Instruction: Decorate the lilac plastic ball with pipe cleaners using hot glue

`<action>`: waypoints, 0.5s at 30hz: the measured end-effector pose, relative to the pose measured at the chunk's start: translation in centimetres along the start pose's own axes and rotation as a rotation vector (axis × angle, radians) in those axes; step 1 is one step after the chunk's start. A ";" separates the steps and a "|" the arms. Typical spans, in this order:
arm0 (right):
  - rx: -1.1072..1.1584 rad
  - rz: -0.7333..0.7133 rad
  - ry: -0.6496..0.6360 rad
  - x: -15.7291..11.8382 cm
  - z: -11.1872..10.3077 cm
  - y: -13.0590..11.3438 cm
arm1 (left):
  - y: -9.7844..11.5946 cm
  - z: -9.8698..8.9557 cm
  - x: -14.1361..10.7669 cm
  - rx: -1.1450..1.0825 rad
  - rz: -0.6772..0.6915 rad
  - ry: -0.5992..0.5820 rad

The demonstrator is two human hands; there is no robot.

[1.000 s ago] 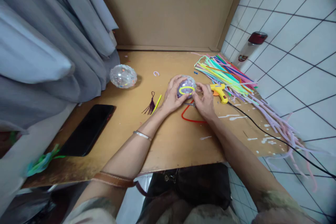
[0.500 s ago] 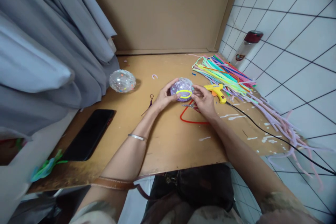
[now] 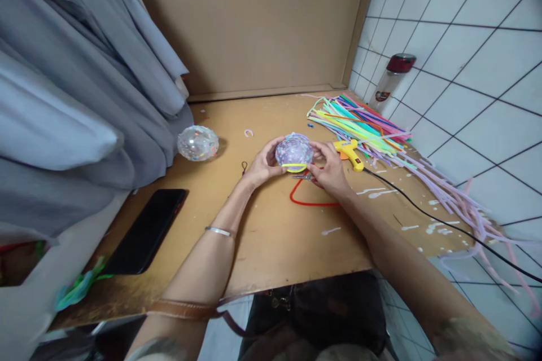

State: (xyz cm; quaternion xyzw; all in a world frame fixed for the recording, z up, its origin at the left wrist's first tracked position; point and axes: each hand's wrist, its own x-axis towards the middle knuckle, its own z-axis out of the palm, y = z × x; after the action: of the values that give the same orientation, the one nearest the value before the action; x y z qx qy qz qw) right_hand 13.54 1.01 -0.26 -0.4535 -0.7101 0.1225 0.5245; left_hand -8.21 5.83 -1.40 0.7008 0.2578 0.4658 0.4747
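Note:
Between my two hands is a clear round ball (image 3: 293, 149) with purple and white bits on it. A yellow ring or strip (image 3: 294, 168) lies along the ball's near lower side. My left hand (image 3: 266, 164) grips the ball's left side, its thumb by the yellow strip. On the right side, my right hand (image 3: 328, 168) holds the ball with thumb and fingers. Small scissors (image 3: 302, 177) are just below the ball, partly hidden by my right hand. A bent red pipe cleaner (image 3: 309, 203) rests on the table under that hand.
A yellow glue gun (image 3: 350, 153) with a black cord lies right of my hands, before a pile of coloured pipe cleaners (image 3: 359, 124). A bottle (image 3: 392, 82) stands behind. Leftward are another clear ball (image 3: 198, 143), a black phone (image 3: 146, 231) and a grey curtain (image 3: 84, 67).
The ball has been tilted between my hands, so the yellow strip now sits lower and looks flatter. The whole view has shifted slightly.

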 end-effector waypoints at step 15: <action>-0.070 -0.030 -0.137 0.3 -1.1 -1.2 | 2.0 1.5 -0.7 0.526 0.142 -0.064</action>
State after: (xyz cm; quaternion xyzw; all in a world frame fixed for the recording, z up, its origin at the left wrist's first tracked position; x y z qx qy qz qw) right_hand 13.87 0.23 1.11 -0.4512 -0.7550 0.1205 0.4603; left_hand -7.31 3.76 -0.04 0.8308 0.3049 0.3926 0.2502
